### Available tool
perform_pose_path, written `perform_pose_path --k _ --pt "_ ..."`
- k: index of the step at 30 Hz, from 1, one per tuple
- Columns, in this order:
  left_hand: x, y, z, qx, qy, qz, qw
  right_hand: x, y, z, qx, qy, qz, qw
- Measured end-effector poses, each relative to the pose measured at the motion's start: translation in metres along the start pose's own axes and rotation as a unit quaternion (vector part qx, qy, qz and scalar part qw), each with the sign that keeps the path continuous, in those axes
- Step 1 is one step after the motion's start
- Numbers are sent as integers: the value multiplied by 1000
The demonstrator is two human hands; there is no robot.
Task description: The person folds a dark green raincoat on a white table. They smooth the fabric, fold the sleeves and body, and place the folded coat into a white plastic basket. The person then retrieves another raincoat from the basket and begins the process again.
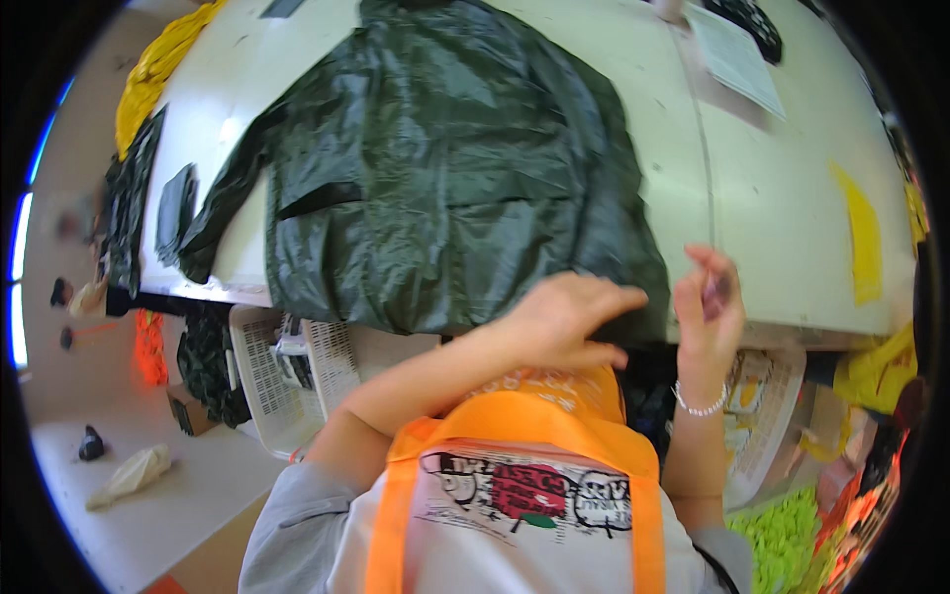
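A dark green, shiny rain jacket (445, 168) lies spread on the white table (782, 228), its hem along the near edge. Two pocket openings cross its lower front. My left hand (569, 312) is over the lower right corner of the hem, index finger and thumb stretched apart to the right, with nothing seen in it. Just right of the jacket, over the table's edge, my right hand (710, 307) is raised with curled fingers. Something small and dark shows in them, too blurred to name. A beaded bracelet (701, 401) circles that wrist.
Folded dark green pieces (176, 213) and yellow fabric (163, 64) lie at the table's left. White plastic baskets (282, 371) stand under the near edge. A paper sheet (737, 59) lies far right, and yellow tape (859, 233) marks the right side. Lime-green fabric (777, 540) is low right.
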State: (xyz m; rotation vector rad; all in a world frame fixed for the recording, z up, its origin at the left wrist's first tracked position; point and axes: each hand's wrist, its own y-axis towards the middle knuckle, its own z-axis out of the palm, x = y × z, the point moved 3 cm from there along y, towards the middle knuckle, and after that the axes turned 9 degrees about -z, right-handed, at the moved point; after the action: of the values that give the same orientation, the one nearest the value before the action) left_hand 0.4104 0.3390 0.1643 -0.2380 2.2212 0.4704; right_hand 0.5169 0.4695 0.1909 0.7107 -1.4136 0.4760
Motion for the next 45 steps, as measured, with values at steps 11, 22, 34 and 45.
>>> perform_pose_path --k 11,22,34,45 --pt "221 -285 -175 -34 369 -441 817 -145 -90 146 352 -462 1 814" --pt "376 -142 -261 -145 386 -328 850 -212 93 227 223 -647 -110 721" --pt "323 -121 -252 -146 324 -216 909 -167 87 286 180 -462 -214 842" --pt "170 -308 -64 -2 -390 -562 730 -134 -163 196 364 -444 -119 810"
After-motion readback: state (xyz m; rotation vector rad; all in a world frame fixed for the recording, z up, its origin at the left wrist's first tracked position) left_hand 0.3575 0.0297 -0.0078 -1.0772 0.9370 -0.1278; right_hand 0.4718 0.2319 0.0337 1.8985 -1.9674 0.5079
